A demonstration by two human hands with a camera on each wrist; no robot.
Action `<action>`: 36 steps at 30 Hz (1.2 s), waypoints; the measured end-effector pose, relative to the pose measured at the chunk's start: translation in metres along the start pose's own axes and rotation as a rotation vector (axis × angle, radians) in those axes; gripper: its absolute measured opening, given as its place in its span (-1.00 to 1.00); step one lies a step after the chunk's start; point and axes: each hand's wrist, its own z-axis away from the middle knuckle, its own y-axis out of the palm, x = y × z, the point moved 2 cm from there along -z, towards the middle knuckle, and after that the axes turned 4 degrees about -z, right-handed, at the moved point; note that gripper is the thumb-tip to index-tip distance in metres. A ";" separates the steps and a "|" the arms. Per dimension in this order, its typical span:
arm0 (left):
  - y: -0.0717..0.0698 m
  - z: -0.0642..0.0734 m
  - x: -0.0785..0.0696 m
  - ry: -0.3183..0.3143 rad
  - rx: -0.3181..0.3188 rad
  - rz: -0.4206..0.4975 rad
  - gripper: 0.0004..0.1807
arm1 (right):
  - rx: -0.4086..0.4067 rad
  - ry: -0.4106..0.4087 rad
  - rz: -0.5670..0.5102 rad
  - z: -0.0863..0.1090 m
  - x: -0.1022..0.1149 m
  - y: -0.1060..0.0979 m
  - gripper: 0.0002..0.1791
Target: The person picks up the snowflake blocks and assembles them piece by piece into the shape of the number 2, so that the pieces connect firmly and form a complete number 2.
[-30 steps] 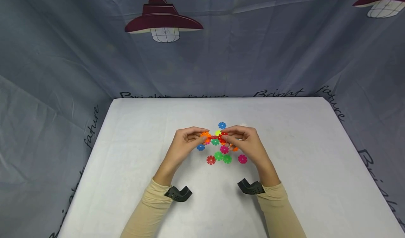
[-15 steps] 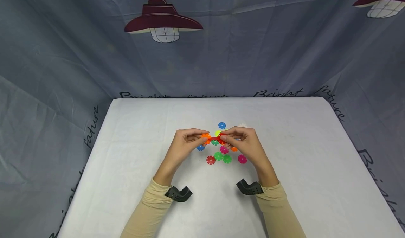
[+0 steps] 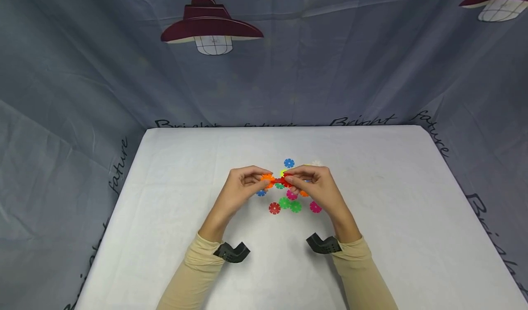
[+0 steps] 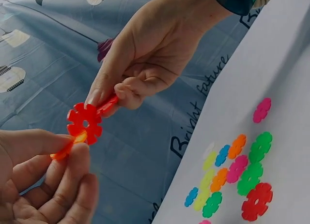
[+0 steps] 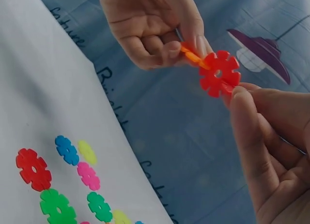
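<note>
Between thumb and fingers my left hand (image 3: 242,182) pinches an orange notched plastic disc (image 5: 193,56), a snowflake-shaped building piece. My right hand (image 3: 316,182) pinches a red notched disc (image 4: 109,104) at the other end. A second red disc (image 4: 93,115) sits between these two, edge-on in the head view and face-on in both wrist views. The three appear slotted together in a row, held above the table. The fingers partly cover the two outer discs.
Under the hands, loose discs lie on the white table (image 3: 185,163): a red one (image 3: 274,208), green ones (image 3: 295,206), a pink one (image 3: 315,207), a blue one (image 3: 289,163) and several others. A grey printed curtain (image 3: 288,72) surrounds the table.
My right hand has shifted slightly left, toward the left hand, with its red disc. The middle red disc shows closer against it. The left hand stays nearly still.
</note>
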 end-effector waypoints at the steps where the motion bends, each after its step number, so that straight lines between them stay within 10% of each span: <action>1: -0.001 0.000 0.000 -0.004 0.011 -0.010 -0.79 | 0.005 0.004 0.011 0.000 0.000 0.000 -0.80; 11: 0.006 -0.001 0.006 -0.089 0.121 -0.178 -0.69 | 0.145 -0.006 0.013 0.000 -0.007 0.009 -0.78; 19: 0.010 -0.004 0.007 -0.099 0.173 -0.113 -0.80 | 0.145 0.061 -0.020 -0.002 -0.010 0.012 -0.70; 30: 0.005 -0.004 0.007 -0.107 0.148 -0.095 -0.80 | 0.068 0.332 0.509 -0.005 -0.052 -0.025 -0.66; 36: 0.003 -0.004 0.007 -0.103 0.134 -0.057 -0.81 | 0.099 0.367 0.550 -0.005 -0.065 -0.031 -0.73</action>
